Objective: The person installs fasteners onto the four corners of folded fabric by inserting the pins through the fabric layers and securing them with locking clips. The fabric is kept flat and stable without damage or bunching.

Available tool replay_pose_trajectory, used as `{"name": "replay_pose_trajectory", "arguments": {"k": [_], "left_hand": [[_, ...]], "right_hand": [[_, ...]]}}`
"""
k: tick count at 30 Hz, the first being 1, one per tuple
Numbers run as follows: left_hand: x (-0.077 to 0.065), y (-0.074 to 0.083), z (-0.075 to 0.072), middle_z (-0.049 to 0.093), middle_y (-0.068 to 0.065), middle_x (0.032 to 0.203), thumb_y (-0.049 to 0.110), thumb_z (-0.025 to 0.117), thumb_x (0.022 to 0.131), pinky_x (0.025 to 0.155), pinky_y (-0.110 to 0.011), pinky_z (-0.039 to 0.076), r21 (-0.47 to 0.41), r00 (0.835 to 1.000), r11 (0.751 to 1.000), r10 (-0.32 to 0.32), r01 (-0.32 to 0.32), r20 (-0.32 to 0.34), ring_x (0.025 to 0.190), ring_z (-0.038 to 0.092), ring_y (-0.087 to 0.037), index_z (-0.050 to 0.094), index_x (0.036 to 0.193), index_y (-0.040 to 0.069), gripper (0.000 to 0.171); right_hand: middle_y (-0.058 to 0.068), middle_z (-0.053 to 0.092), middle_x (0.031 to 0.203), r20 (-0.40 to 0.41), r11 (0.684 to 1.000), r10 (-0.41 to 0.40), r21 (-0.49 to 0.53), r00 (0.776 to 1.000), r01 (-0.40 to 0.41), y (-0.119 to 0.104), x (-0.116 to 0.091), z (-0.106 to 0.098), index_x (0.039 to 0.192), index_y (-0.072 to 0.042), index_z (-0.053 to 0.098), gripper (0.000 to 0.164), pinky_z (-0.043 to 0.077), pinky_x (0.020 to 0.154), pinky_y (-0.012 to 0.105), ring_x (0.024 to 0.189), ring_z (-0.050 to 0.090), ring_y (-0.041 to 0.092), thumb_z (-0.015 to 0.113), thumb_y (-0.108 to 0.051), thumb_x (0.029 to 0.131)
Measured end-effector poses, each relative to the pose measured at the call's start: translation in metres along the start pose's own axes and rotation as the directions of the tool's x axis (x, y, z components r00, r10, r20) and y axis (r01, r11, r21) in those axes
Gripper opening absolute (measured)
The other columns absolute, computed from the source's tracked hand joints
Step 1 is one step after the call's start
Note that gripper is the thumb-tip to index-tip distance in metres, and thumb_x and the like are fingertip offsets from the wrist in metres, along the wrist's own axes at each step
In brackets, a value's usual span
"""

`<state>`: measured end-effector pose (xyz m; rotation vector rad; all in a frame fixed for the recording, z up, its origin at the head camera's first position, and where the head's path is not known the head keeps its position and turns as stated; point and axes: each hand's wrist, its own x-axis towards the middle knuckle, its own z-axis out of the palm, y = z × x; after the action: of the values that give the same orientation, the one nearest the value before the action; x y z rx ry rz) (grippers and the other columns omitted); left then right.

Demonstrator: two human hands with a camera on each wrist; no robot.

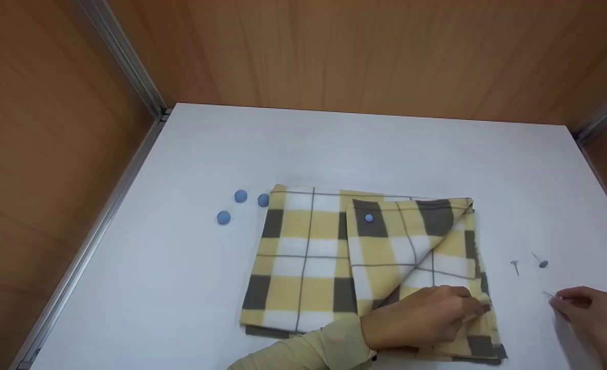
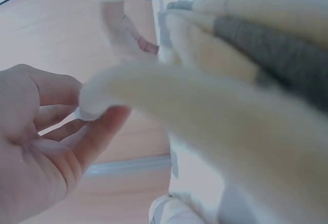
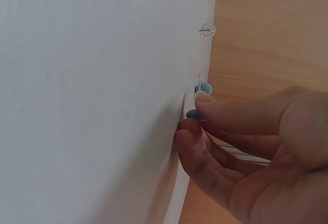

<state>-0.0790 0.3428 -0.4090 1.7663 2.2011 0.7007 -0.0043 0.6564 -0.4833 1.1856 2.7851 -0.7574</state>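
A yellow, white and grey checked cloth [image 1: 298, 246] lies folded in layers, its upper flap turned back diagonally. My left hand [image 1: 424, 316] pinches the cloth near its right edge; the left wrist view shows a raised fold between thumb and fingers of that hand [image 2: 56, 126]. Right of the cloth, my right hand [image 1: 591, 313] holds a blue-headed pin [image 3: 193, 114] between thumb and fingertips, its thin shaft pointing away from the hand. Just beyond lie another blue-headed pin [image 1: 543, 263] and a pin with a pale, clear-looking head [image 1: 514, 266].
One small blue round cap [image 1: 369, 218] sits on the flap's dark square. Left of the cloth are three blue round pieces, one [image 1: 263, 200] at its edge. The white table [image 1: 144, 267] is bordered by wooden panels [image 1: 334, 56] and metal rails.
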Motion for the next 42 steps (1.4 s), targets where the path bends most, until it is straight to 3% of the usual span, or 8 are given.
{"name": "replay_pose_trajectory", "arguments": {"k": [4, 10, 16, 23, 31, 35, 42], "left_hand": [[-0.003, -0.003, -0.009, 0.056, 0.011, 0.104, 0.007, 0.043, 0.091, 0.078, -0.005, 0.035, -0.052, 0.999, 0.999, -0.014, 0.011, -0.053, 0.096, 0.047, 0.008, 0.06, 0.111, 0.018, 0.029], [-0.005, -0.005, -0.021, 0.057, 0.01, 0.106, -0.002, 0.047, 0.082, 0.076, -0.005, 0.035, -0.022, 0.988, 1.0, -0.015, 0.012, -0.156, 0.097, 0.047, 0.007, 0.062, 0.108, 0.017, 0.036], [-0.007, -0.01, -0.03, 0.057, 0.009, 0.108, -0.003, 0.047, 0.08, 0.066, -0.005, 0.035, -0.061, 0.977, 0.998, -0.024, 0.011, -0.213, 0.086, 0.046, 0.007, 0.061, 0.11, 0.016, 0.037], [-0.01, -0.013, -0.039, 0.056, 0.005, 0.112, -0.006, 0.049, 0.078, 0.063, -0.004, 0.034, -0.098, 0.955, 0.995, -0.012, -0.018, -0.297, 0.082, 0.044, 0.003, 0.062, 0.107, 0.014, 0.038], [-0.013, -0.018, -0.047, 0.058, 0.004, 0.106, -0.007, 0.047, 0.078, 0.053, -0.004, 0.032, -0.12, 0.923, 0.992, -0.014, -0.035, -0.385, 0.069, 0.043, 0.003, 0.063, 0.106, 0.011, 0.036], [-0.013, -0.019, -0.049, 0.059, 0.004, 0.104, -0.007, 0.049, 0.078, 0.051, -0.004, 0.032, -0.122, 0.911, 0.992, -0.025, -0.028, -0.411, 0.066, 0.042, 0.003, 0.063, 0.105, 0.011, 0.036], [-0.014, -0.019, -0.049, 0.059, 0.002, 0.103, -0.006, 0.05, 0.078, 0.054, -0.003, 0.034, -0.119, 0.899, 0.992, -0.022, -0.033, -0.436, 0.069, 0.044, 0.004, 0.063, 0.104, 0.01, 0.034]], "right_hand": [[0.013, 0.062, 0.074, -0.005, 1.0, -0.022, 0.003, 1.0, 0.022, -0.008, -0.007, -0.007, 0.1, 0.008, 0.059, 0.034, 0.039, 0.045, 0.023, 0.058, 0.053, 0.015, 0.068, -0.013, 0.074], [0.011, 0.062, 0.072, 0.012, 0.999, -0.01, 0.044, 1.0, 0.01, -0.012, -0.011, -0.012, 0.105, 0.01, 0.055, 0.04, 0.04, 0.045, 0.023, 0.052, 0.054, 0.009, 0.066, -0.015, 0.075], [0.016, 0.063, 0.077, -0.002, 0.999, 0.001, 0.043, 1.0, -0.001, -0.019, -0.016, -0.012, 0.107, 0.008, 0.055, 0.04, 0.043, 0.046, 0.026, 0.057, 0.055, 0.013, 0.066, -0.016, 0.077], [0.024, 0.061, 0.092, -0.041, 0.999, -0.025, 0.035, 0.999, 0.027, -0.032, -0.028, -0.018, 0.108, 0.006, 0.055, 0.04, 0.04, 0.047, 0.017, 0.071, 0.055, 0.023, 0.066, -0.018, 0.078], [0.017, 0.064, 0.081, -0.113, 0.986, -0.14, 0.076, 0.984, 0.149, -0.047, -0.045, -0.024, 0.103, 0.005, 0.059, 0.038, 0.039, 0.046, 0.015, 0.052, 0.043, -0.009, 0.066, -0.023, 0.078], [0.012, 0.065, 0.078, -0.141, 0.979, -0.167, 0.095, 0.976, 0.181, -0.053, -0.051, -0.026, 0.102, 0.003, 0.06, 0.037, 0.039, 0.046, 0.015, 0.053, 0.041, -0.013, 0.066, -0.024, 0.078], [0.021, 0.062, 0.09, -0.168, 0.972, -0.201, 0.092, 0.965, 0.218, -0.067, -0.058, -0.027, 0.101, 0.002, 0.061, 0.036, 0.039, 0.047, 0.011, 0.055, 0.038, -0.017, 0.066, -0.026, 0.078]]}}
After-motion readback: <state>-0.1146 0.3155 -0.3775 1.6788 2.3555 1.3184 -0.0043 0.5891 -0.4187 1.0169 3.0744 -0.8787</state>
